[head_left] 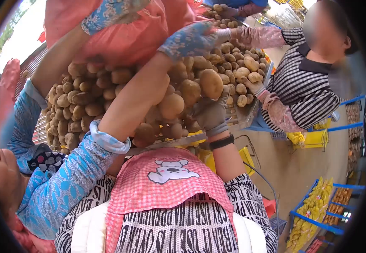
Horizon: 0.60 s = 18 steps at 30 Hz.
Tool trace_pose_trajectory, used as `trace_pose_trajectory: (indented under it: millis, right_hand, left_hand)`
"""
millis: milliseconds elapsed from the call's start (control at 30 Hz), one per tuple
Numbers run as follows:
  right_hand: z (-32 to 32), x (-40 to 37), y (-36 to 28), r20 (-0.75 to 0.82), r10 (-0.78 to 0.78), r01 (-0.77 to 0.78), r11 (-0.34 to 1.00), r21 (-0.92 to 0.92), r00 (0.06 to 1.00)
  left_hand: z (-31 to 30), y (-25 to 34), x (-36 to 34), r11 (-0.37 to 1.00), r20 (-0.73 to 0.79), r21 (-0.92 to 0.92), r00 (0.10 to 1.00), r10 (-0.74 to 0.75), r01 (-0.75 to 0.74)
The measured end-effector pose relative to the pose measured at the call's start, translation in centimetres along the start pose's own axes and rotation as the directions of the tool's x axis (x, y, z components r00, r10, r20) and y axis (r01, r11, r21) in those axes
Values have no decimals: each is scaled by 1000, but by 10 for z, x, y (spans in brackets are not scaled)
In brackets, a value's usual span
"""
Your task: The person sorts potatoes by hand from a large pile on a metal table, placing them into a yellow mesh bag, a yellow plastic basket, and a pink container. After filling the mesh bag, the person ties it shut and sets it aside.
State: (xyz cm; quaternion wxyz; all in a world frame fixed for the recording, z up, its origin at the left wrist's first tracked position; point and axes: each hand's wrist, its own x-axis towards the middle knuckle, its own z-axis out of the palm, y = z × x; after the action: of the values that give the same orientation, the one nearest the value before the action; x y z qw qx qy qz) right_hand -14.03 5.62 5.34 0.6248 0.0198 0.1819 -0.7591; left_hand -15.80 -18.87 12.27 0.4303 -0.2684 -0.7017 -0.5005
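My right hand (210, 113), in a grey glove with a black band at the wrist, is at the near right edge of the potato heap. Its fingers close around the lower side of a large potato (211, 83). More potatoes (172, 105) lie right beside it. My left hand is hidden behind a co-worker's forearm that crosses in front of me; only a bit of my own left forearm (115, 164) shows. The heap of potatoes (80, 99) covers a slatted metal table (40, 80).
A co-worker in blue sleeves (71, 164) leans in from the left, gloved hands by a large red sack (120, 42). Opposite right, a person in a checked shirt (292, 80) handles potatoes. Yellow net bags (311, 211) fill a blue rack; a yellow crate (311, 139) stands behind.
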Motion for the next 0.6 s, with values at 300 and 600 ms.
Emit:
trace_pose_trajectory:
  millis: [300, 600]
  right_hand:
    - [-17, -83, 8, -68, -176, 187, 950, 251, 982]
    - [-98, -223, 43, -546, -340, 497, 851, 168, 766]
  left_hand:
    - [91, 190, -110, -50, 137, -921, 202, -970, 387]
    - [90, 176, -104, -360, 507, -755, 139, -851, 548]
